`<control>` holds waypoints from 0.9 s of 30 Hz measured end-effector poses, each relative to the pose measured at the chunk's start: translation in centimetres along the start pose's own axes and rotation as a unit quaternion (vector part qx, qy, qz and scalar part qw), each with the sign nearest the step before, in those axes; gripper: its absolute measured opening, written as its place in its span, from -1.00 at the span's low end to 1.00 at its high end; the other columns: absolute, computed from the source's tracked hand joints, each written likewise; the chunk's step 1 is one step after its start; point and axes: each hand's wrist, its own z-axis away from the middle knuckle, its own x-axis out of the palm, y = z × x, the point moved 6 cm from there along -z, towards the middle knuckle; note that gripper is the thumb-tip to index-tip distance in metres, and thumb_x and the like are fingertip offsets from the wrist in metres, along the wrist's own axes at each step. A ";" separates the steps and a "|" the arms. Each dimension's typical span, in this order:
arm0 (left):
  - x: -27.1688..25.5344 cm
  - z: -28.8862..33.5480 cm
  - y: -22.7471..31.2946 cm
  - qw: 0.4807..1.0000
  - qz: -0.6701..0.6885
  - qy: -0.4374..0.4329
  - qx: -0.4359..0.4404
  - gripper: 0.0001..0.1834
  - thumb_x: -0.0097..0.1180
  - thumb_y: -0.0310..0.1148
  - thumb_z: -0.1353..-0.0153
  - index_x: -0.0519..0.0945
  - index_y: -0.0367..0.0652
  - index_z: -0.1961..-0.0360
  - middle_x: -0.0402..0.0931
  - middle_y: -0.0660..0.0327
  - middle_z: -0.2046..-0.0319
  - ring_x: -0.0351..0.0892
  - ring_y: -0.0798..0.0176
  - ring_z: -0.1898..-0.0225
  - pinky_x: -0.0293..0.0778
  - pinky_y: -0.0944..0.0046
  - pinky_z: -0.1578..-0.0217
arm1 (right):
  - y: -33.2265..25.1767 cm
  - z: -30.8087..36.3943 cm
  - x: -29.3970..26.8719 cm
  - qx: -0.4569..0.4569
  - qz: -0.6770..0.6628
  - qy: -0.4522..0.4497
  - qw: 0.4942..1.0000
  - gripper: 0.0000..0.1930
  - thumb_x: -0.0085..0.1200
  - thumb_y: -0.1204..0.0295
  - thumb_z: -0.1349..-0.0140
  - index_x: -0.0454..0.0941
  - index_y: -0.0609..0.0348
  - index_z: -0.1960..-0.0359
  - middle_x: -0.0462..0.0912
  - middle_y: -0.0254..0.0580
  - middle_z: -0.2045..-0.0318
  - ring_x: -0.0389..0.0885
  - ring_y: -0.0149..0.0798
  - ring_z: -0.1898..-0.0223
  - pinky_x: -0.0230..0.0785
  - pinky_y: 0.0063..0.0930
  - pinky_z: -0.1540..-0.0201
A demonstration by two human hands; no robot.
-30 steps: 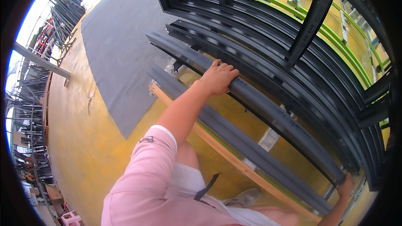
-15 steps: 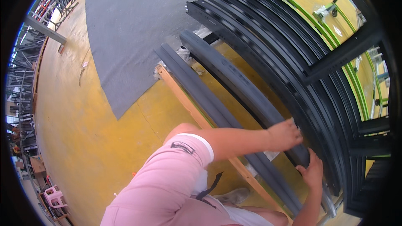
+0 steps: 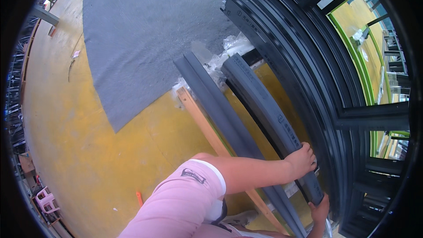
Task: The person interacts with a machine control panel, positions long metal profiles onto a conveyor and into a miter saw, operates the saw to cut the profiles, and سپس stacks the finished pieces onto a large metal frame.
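A long dark grey metal profile (image 3: 260,92) lies lengthwise in front of me, between another grey profile and a stack of black frames. My left hand (image 3: 302,159) is wrapped over its top near the near end, with fingers curled down the right side. Lower down, my right hand (image 3: 320,209) grips that profile close to its near end, thumb on the left side. The second dark grey profile (image 3: 211,101) lies to the left, touched by neither hand. My left forearm passes above it.
Black metal frames (image 3: 304,75) stand stacked at the right. An orange wooden strip (image 3: 200,117) runs left of the profiles. Crumpled clear plastic (image 3: 235,44) lies near their far ends, beside a grey floor cloth (image 3: 145,48). A pink stool (image 3: 47,200) stands at the lower left.
The view has shifted. The held profile appears to have slid toward me against the black frames and the second profile, both hands staying on it.
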 end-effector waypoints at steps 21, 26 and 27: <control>-0.7 1.9 -3.6 0.990 0.045 0.120 0.062 -0.65 0.07 -0.26 -0.08 0.56 -0.11 0.09 0.46 0.30 0.32 0.46 0.27 0.24 0.27 0.27 0.18 | -6.9 0.5 -22.9 -0.071 0.001 0.433 0.898 -0.38 -0.19 0.25 -0.41 0.08 0.24 -0.44 0.16 0.08 -0.42 0.14 -0.02 -0.44 -0.02 -0.17 -0.44; -2.5 1.9 -4.5 0.993 0.015 0.107 0.052 -0.67 0.08 -0.27 -0.04 0.55 -0.08 0.14 0.43 0.33 0.35 0.45 0.30 0.27 0.26 0.29 0.22 | -5.6 -1.5 -1.2 0.017 0.072 0.375 0.924 -0.41 -0.34 0.13 -0.49 0.19 0.36 -0.37 0.24 0.21 -0.36 0.15 0.13 -0.42 -0.06 -0.05 -0.44; -2.0 1.4 -4.4 0.993 0.012 0.104 0.054 -0.67 0.08 -0.27 -0.04 0.55 -0.07 0.13 0.43 0.33 0.35 0.45 0.29 0.27 0.26 0.29 0.22 | -7.0 -1.6 1.0 0.024 0.066 0.390 0.918 -0.40 -0.37 0.11 -0.51 0.22 0.38 -0.35 0.26 0.24 -0.35 0.15 0.16 -0.41 -0.07 -0.02 -0.44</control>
